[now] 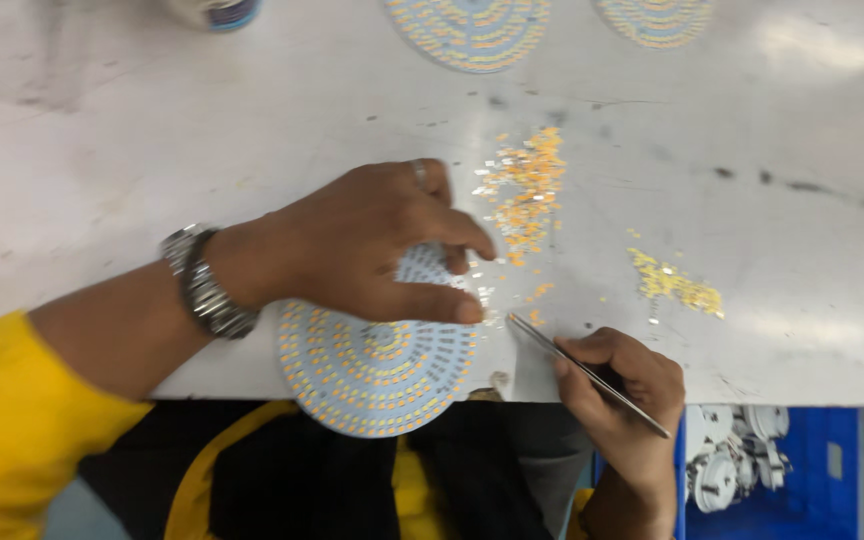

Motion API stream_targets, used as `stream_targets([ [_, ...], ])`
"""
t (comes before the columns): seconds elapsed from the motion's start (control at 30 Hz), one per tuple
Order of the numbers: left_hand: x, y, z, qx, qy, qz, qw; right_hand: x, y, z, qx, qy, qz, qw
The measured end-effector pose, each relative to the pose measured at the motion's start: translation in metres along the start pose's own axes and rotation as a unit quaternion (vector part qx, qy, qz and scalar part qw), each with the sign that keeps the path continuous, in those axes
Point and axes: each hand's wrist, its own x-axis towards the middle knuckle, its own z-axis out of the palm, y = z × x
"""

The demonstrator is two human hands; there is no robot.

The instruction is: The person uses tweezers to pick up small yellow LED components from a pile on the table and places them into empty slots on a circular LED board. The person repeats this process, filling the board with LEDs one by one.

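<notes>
White round board (377, 375) ringed with yellow dots; orange-yellow chips (527, 195); yellow sleeve (12, 420)

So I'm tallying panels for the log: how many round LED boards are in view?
3. One round LED board lies under the left hand at the table's near edge; two more, and, sit at the far edge, cut off by the frame. Others may lie out of view.

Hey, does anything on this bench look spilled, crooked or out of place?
Yes. Tiny orange and white chips lie scattered loose on the table, with a smaller yellow pile apart. The round LED board under the left hand overhangs the table's near edge.
</notes>
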Motion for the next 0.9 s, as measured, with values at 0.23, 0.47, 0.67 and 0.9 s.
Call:
stream_targets([
  [0.23, -0.001, -0.002, 0.003, 0.004, 0.023, 0.001, 1.0, 0.029, -0.003, 0.012, 0.08, -0.202, -0.103, 0.971],
  [0.47, 0.001, -0.002, 0.005, 0.012, 0.025, -0.002, 1.0, 0.034, -0.011, 0.015, 0.114, -0.228, -0.105, 0.961],
  [0.67, 0.0, -0.002, 0.004, 0.007, 0.022, -0.002, 1.0, 0.031, -0.005, 0.015, 0.091, -0.215, -0.136, 0.963],
  [0.9, 0.001, 0.003, -0.002, -0.001, 0.008, -0.002, 1.0, 0.02, 0.011, 0.003, 0.074, -0.028, 0.054, 0.995],
])
